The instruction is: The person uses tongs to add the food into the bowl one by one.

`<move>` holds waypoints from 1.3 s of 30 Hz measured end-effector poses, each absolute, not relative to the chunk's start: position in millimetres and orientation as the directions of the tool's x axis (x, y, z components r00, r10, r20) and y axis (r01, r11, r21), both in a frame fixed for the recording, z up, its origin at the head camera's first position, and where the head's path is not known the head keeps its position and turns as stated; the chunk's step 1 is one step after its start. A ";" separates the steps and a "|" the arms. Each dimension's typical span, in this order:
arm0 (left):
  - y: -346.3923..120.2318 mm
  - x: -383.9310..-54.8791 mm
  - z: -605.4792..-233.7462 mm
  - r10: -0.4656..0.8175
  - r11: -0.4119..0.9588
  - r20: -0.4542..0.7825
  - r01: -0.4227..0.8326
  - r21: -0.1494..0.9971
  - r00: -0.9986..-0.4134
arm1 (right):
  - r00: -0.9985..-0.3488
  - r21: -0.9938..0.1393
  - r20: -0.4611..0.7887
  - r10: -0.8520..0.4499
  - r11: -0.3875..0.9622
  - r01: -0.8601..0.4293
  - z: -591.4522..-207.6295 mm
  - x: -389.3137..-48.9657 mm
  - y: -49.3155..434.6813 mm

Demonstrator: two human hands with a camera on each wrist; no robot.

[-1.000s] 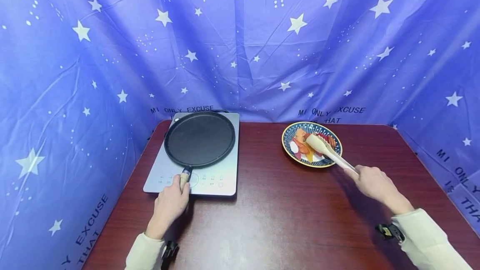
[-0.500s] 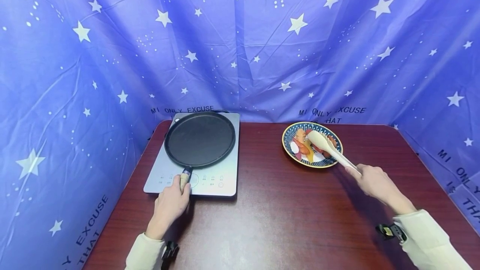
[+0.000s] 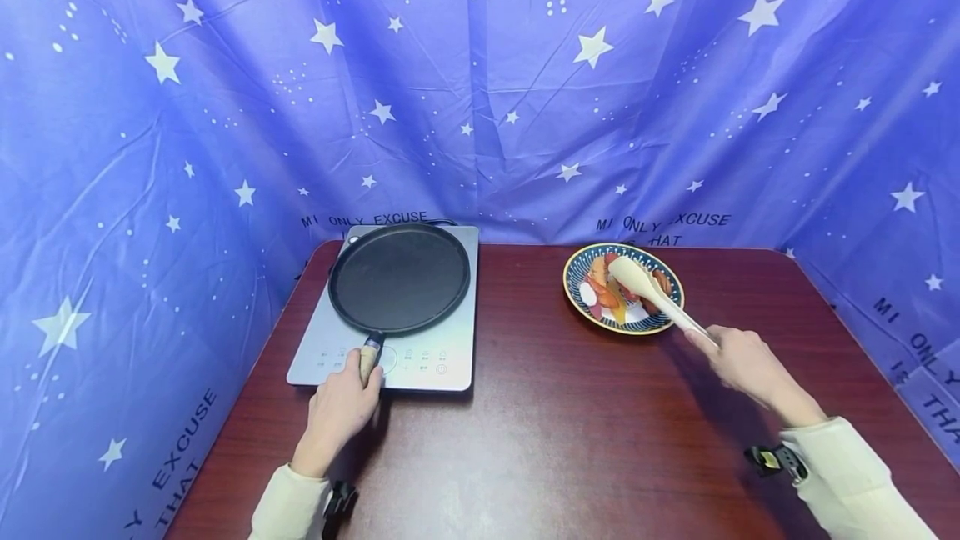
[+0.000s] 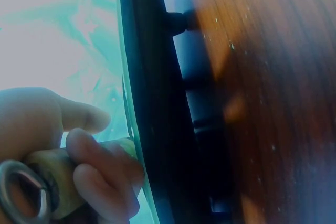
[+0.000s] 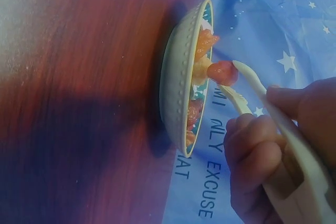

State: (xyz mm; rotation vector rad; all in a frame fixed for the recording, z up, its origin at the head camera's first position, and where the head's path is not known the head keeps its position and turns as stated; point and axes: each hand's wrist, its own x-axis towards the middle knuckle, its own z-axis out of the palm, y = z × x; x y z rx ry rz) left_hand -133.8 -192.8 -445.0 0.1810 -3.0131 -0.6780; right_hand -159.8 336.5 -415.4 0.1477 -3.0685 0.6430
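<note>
My left hand (image 3: 341, 407) grips the wooden handle (image 3: 368, 359) of a black flat pan (image 3: 401, 277), which sits on a silver induction cooktop (image 3: 315, 348). In the left wrist view, curled fingers (image 4: 107, 177) wrap that handle, which ends in a metal ring (image 4: 23, 192). My right hand (image 3: 757, 369) holds pale cream tongs (image 3: 645, 286) over a patterned blue plate (image 3: 573, 307) with a yellow rim. Several pieces of food (image 3: 603, 294) lie on it. In the right wrist view, a reddish piece of food (image 5: 223, 72) is at the tips of the tongs (image 5: 262, 90), above the plate's edge.
A dark red wooden table (image 3: 525, 432) carries everything. Blue star-patterned cloth (image 3: 480, 107) hangs behind it and at both sides. A stretch of tabletop lies between the cooktop and the plate. A dark cable (image 3: 442, 222) shows behind the cooktop.
The tips of the tongs have shifted slightly up and left over the plate, and a red piece now shows by them. My left hand and the pan have stayed in place.
</note>
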 end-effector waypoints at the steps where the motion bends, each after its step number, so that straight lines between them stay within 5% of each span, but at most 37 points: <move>1: -192.9 -133.7 -445.1 -0.124 0.897 0.020 -0.104 0.430 -0.992 | -0.996 -0.411 0.017 -0.092 0.907 -0.091 -415.6 -160.0 336.4; 15: -193.5 -133.3 -445.7 -0.120 0.899 0.020 -0.100 0.426 -0.993 | -0.998 -0.551 -0.042 -0.057 0.834 -0.024 -415.9 -160.5 329.0; 39: -193.3 -132.3 -444.7 -0.117 0.898 0.017 -0.099 0.428 -0.993 | -0.994 -0.607 -0.058 -0.089 0.794 -0.036 -408.0 -163.2 313.4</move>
